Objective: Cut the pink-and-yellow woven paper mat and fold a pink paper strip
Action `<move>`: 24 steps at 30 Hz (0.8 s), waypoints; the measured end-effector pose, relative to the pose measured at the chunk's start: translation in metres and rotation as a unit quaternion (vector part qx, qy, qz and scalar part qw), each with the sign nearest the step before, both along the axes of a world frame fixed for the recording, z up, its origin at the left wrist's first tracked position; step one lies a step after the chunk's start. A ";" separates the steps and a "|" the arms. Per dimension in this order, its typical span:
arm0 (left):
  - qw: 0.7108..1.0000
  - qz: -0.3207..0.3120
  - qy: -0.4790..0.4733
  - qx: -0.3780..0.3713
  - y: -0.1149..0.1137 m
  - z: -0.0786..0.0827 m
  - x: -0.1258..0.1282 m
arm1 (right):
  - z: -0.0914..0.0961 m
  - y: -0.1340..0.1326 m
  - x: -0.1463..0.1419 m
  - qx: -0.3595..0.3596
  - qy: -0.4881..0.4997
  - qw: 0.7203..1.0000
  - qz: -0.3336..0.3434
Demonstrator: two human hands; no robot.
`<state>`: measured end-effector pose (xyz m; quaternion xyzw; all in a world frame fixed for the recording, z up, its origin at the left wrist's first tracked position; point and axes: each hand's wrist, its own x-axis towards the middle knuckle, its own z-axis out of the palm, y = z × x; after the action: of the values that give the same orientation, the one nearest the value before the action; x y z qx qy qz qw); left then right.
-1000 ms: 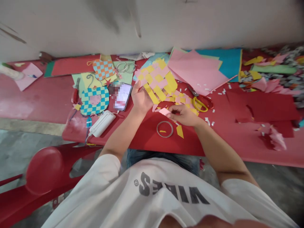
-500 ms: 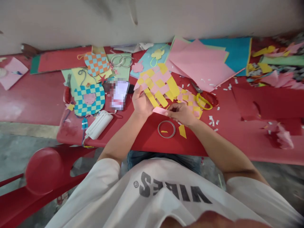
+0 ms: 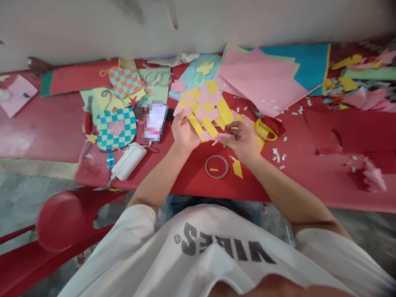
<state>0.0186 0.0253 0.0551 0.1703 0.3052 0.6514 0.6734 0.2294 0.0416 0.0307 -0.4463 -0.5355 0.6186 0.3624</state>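
My left hand (image 3: 185, 133) is closed on the left edge of a pink and yellow woven paper piece (image 3: 202, 105), thumb on top and fingers underneath. Several loose strip ends stick out along its near and right sides. Between the thumb and fingers of my right hand (image 3: 239, 138) is a pink paper strip (image 3: 225, 136), its left end at the near edge of the weave. A second pink and yellow woven piece lies partly behind my right hand. Below, a thin ring (image 3: 217, 166) rests on the table beside a yellow paper scrap (image 3: 237, 169).
Scissors (image 3: 266, 128) with yellow and red handles lie at the right, near small white scraps. A phone (image 3: 156, 121), a white power bank (image 3: 129, 161) and a blue-green checkered piece (image 3: 116, 128) are at the left. Pink sheets (image 3: 260, 78) lie at the back.
My right hand has moved slightly up with the pink strip, whose left end now sits at the weave's near edge among the yellow strips. My left hand stays nearly still.
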 end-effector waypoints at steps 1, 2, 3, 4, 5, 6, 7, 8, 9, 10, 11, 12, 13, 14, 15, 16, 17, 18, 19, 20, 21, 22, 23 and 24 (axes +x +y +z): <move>1.000 0.004 0.000 -0.001 0.000 0.001 0.000 | 0.002 -0.002 0.000 0.026 -0.021 0.999 -0.013; 1.000 0.008 0.001 -0.003 0.000 0.001 0.001 | 0.004 -0.005 -0.001 0.049 -0.038 0.998 -0.026; 1.000 0.012 0.002 -0.004 0.000 0.002 0.001 | 0.005 -0.007 -0.001 0.068 -0.048 0.996 -0.040; 1.000 0.014 0.004 -0.006 0.000 0.002 0.002 | 0.007 -0.010 -0.001 0.083 -0.052 0.994 -0.053; 1.000 0.015 0.009 -0.008 0.000 0.002 0.002 | 0.008 -0.012 -0.002 0.096 -0.052 0.992 -0.065; 1.000 0.014 0.015 -0.011 0.000 0.002 0.003 | 0.009 -0.014 -0.002 0.106 -0.051 0.990 -0.076; 1.000 0.014 0.021 -0.013 0.000 0.002 0.004 | 0.009 -0.015 -0.002 0.114 -0.049 0.989 -0.084; 1.000 0.012 0.026 -0.013 0.000 0.002 0.005 | 0.010 -0.016 -0.003 0.118 -0.049 0.988 -0.090; 1.000 0.012 0.026 -0.010 0.000 0.002 0.006 | 0.010 -0.016 -0.002 0.120 -0.050 0.987 -0.093; 1.000 0.012 0.021 -0.005 0.000 0.002 0.007 | 0.010 -0.015 -0.002 0.119 -0.051 0.987 -0.094; 1.000 0.012 0.012 0.001 0.000 0.002 0.008 | 0.010 -0.014 -0.002 0.116 -0.051 0.988 -0.092; 1.000 0.011 0.000 0.006 0.000 0.003 0.010 | 0.009 -0.013 -0.001 0.109 -0.048 0.989 -0.090; 1.000 0.011 -0.010 0.009 -0.001 0.004 0.011 | 0.008 -0.011 -0.001 0.099 -0.041 0.990 -0.088; 1.000 0.011 -0.016 0.009 -0.001 0.005 0.012 | 0.007 -0.009 -0.001 0.085 -0.030 0.992 -0.085; 1.000 0.011 -0.019 0.007 -0.002 0.006 0.013 | 0.006 -0.007 -0.001 0.069 -0.015 0.994 -0.082; 1.000 0.010 -0.018 0.004 -0.002 0.007 0.013 | 0.005 -0.006 -0.001 0.051 0.001 0.996 -0.079; 1.000 0.008 -0.016 0.000 -0.003 0.008 0.014 | 0.003 -0.004 -0.001 0.032 0.018 0.996 -0.077; 1.000 0.006 -0.014 -0.003 -0.003 0.009 0.015 | 0.002 -0.002 -0.001 0.013 0.032 0.997 -0.076; 1.000 0.004 -0.013 -0.006 -0.003 0.009 0.015 | 0.000 -0.001 -0.002 -0.005 0.044 0.996 -0.075; 1.000 0.003 -0.015 -0.008 -0.004 0.010 0.015 | -0.001 0.000 -0.002 -0.022 0.053 0.996 -0.075; 1.000 0.003 -0.016 -0.011 -0.004 0.010 0.016 | -0.002 0.001 -0.003 -0.038 0.062 0.995 -0.074; 1.000 0.004 -0.018 -0.013 -0.004 0.010 0.016 | -0.003 0.002 -0.003 -0.054 0.070 0.993 -0.075; 1.000 0.004 -0.019 -0.016 -0.004 0.009 0.016 | -0.004 0.003 -0.003 -0.068 0.078 0.992 -0.075; 1.000 0.004 -0.020 -0.020 -0.004 0.009 0.015 | -0.004 0.003 -0.003 -0.081 0.085 0.990 -0.075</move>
<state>0.0340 0.0215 0.0643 0.1427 0.3053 0.6513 0.6799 0.2263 0.0449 0.0264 -0.4587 -0.4159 0.6667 0.4149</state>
